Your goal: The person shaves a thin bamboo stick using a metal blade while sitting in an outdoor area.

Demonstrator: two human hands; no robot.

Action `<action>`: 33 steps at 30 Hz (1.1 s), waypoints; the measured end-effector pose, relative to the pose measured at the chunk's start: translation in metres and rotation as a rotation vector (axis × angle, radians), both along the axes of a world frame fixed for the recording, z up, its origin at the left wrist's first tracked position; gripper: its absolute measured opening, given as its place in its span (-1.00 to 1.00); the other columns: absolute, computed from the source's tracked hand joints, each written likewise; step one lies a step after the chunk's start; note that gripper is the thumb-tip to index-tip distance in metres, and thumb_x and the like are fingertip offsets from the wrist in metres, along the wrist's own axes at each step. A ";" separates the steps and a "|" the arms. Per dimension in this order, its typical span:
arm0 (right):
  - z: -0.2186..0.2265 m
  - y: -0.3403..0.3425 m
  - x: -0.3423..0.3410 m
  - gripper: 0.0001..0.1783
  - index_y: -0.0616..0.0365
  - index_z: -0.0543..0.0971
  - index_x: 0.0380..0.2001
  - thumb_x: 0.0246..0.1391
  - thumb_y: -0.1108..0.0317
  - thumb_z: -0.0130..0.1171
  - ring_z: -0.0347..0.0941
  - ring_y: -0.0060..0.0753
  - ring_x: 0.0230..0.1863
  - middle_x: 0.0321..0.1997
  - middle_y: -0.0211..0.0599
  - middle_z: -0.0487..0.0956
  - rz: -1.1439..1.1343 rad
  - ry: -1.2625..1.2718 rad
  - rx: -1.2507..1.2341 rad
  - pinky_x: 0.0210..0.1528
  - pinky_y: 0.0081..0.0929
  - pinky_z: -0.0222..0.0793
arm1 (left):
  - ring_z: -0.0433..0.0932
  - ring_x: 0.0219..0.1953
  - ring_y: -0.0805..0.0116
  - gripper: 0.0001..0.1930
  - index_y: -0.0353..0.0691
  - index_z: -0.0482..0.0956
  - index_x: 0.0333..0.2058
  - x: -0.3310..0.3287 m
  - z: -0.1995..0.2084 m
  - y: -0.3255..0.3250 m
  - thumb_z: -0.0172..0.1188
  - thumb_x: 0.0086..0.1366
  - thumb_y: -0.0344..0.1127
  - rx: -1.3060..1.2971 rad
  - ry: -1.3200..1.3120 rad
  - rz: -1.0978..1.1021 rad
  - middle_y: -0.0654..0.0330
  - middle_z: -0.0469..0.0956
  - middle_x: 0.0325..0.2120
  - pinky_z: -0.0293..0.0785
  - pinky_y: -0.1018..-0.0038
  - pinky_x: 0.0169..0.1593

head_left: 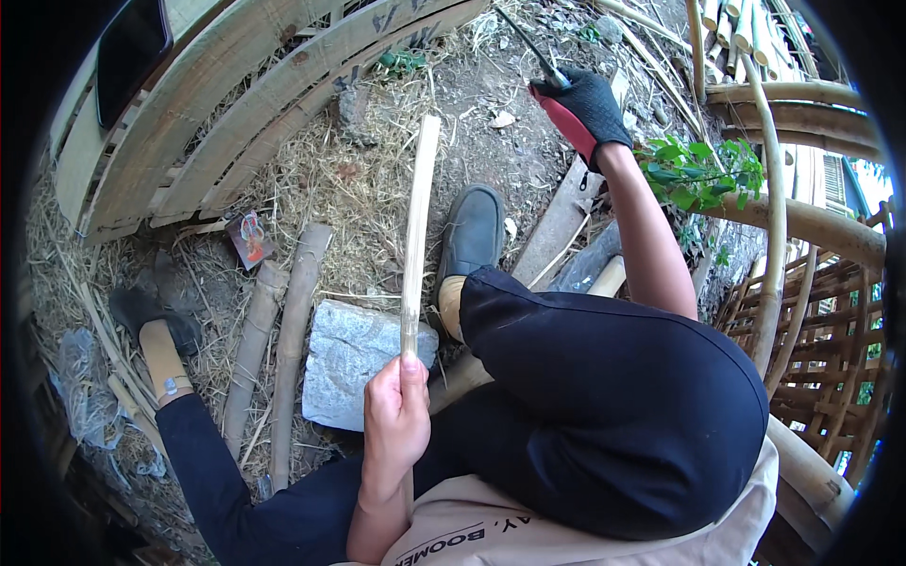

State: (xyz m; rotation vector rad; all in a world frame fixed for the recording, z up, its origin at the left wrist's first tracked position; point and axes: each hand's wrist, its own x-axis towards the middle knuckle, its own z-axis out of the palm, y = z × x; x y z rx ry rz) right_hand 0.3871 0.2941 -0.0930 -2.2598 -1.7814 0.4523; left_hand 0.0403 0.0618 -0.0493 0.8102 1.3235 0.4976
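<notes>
My bare left hand is closed round a pale split bamboo strip, thumb lying along it. The strip stands nearly upright in the picture, its far end over the straw-littered ground. At the upper right, my right hand wears a black and red work glove and grips the handle of a knife. Its dark, narrow blade points away to the upper left, apart from the strip. Beneath the left hand's strip sits a rough grey stone block, between my legs. My fingers hide part of the knife's handle.
Bamboo poles lie left of the block. A wooden slatted panel with a dark phone on it stands upper left. Leafy green plants, a bamboo frame and a woven bamboo basket are at right. Plastic wrap lies far left.
</notes>
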 end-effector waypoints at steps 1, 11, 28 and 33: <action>0.009 -0.010 -0.011 -0.61 0.07 0.70 -0.28 0.08 -0.04 0.27 0.61 0.05 -0.34 -0.39 0.00 0.66 0.005 0.047 -0.030 -0.21 -0.17 0.49 | 0.11 -0.71 0.67 -0.56 -0.19 0.32 -0.50 0.000 -0.002 0.001 -0.16 0.58 -0.08 -0.052 -0.081 0.032 0.42 0.19 -0.72 0.02 0.58 -0.63; 0.023 -0.084 -0.103 -0.73 -0.09 0.70 -0.32 -0.08 0.07 0.31 0.63 0.05 -0.34 -0.44 -0.12 0.66 0.534 0.017 -0.199 -0.24 -0.10 0.54 | -0.05 -0.78 0.74 -0.59 -0.09 0.25 -0.46 -0.008 0.002 0.015 -0.18 0.59 -0.02 -0.312 -0.386 0.148 0.47 0.08 -0.72 -0.19 0.65 -0.73; -0.012 -0.018 -0.071 -0.75 -0.04 0.72 -0.35 0.00 0.08 0.24 0.65 0.01 -0.29 -0.38 -0.10 0.69 0.284 -0.157 -0.081 -0.20 -0.15 0.56 | 0.04 -0.77 0.70 -0.60 -0.10 0.26 -0.46 0.005 0.019 -0.005 -0.14 0.57 -0.02 -0.242 -0.367 0.004 0.45 0.13 -0.71 -0.07 0.65 -0.71; -0.012 -0.020 -0.032 -0.69 -0.08 0.72 -0.29 0.08 -0.02 0.21 0.65 0.02 -0.24 -0.33 -0.06 0.69 0.115 -0.152 -0.125 -0.13 -0.16 0.55 | 0.00 -0.78 0.72 -0.59 -0.08 0.24 -0.49 -0.005 0.013 0.004 -0.15 0.58 -0.04 -0.220 -0.366 0.084 0.47 0.11 -0.73 -0.14 0.65 -0.72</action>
